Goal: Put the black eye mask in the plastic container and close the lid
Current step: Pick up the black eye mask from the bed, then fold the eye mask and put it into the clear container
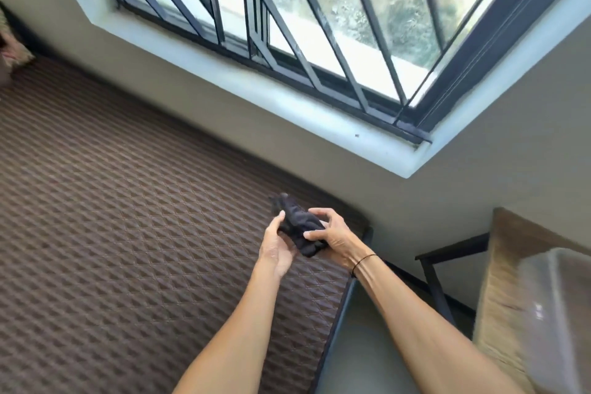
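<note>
Black eye mask bunched up, held in the air between both hands, over the near right corner of the bed. Left hand cups it from below and the left side, thumb up along its edge. Right hand clamps it from the right, thumb pressed on top, fingers curled around the far side. Both grips closed on the fabric. One end of the mask sticks out up-left of the hands, blurred; strap not distinguishable, folds hard to read.

Left of the grip and beyond it: wide open stretch of brown quilted mattress, nothing lying on it in view except a patterned pillow cut off at the far left edge. Mattress edge runs just below-right of the hands, dark frame rail along it. Under the right forearm, a narrow grey gap of floor.

Right of the grip, well apart: clear plastic container, translucent, cut off by the right frame edge, motion-blurred; lid state cannot be told. It sits on a woven-topped surface, partly out of frame. Dark metal stand between that and the wall, only part showing.

Above the grip: barred window with white sill, beige wall below it.

Count: two hands, one mask, one container, one pillow, one thin black wristband on the right wrist.
</note>
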